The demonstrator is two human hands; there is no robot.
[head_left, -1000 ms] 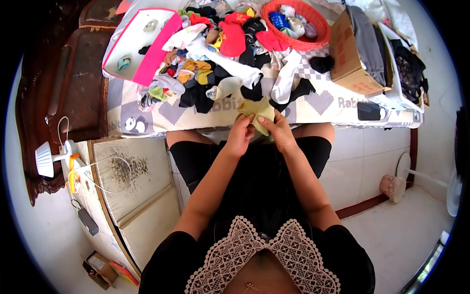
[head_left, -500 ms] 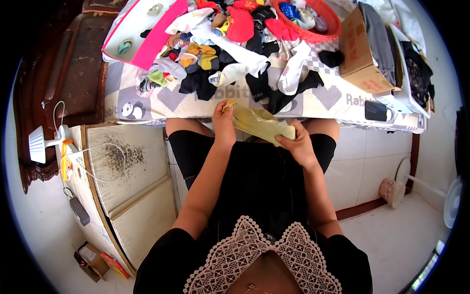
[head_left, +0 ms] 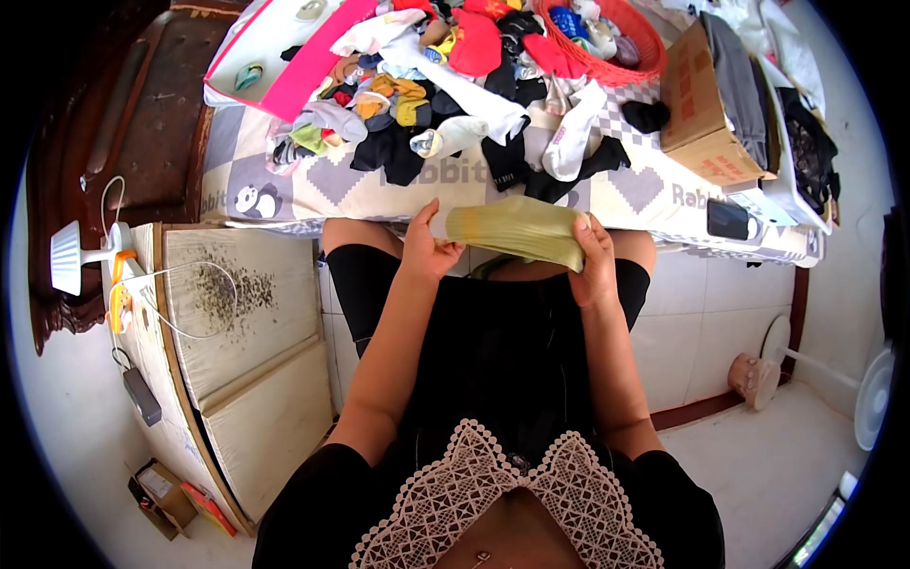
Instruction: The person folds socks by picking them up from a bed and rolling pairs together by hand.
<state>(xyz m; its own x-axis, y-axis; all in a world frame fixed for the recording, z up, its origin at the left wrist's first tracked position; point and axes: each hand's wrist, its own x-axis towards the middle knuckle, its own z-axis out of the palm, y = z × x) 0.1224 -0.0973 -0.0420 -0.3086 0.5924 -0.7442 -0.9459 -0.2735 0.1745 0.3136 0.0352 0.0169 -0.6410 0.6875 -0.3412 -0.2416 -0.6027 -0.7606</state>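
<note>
A yellow-green ribbed sock [head_left: 517,230] is stretched sideways above my lap, just in front of the bed edge. My left hand [head_left: 428,248] is closed on its paler end. At the other end, my right hand [head_left: 595,263] grips the fabric with the thumb on top. Beyond my hands lies a heap of mixed socks, among them a rolled white sock [head_left: 450,138], a long white sock [head_left: 573,133] and black socks [head_left: 391,156].
A white and pink box [head_left: 284,81] and a red basket [head_left: 633,68] holding rolled socks stand at the back. To the right are a cardboard box [head_left: 706,104] with dark clothing and a phone [head_left: 728,219]. A cabinet [head_left: 256,322] with a lamp [head_left: 68,258] stands left.
The sock has been pulled out wider and flatter between my hands. My right hand has moved slightly right and turned more upright; my left hand has shifted a little lower.
</note>
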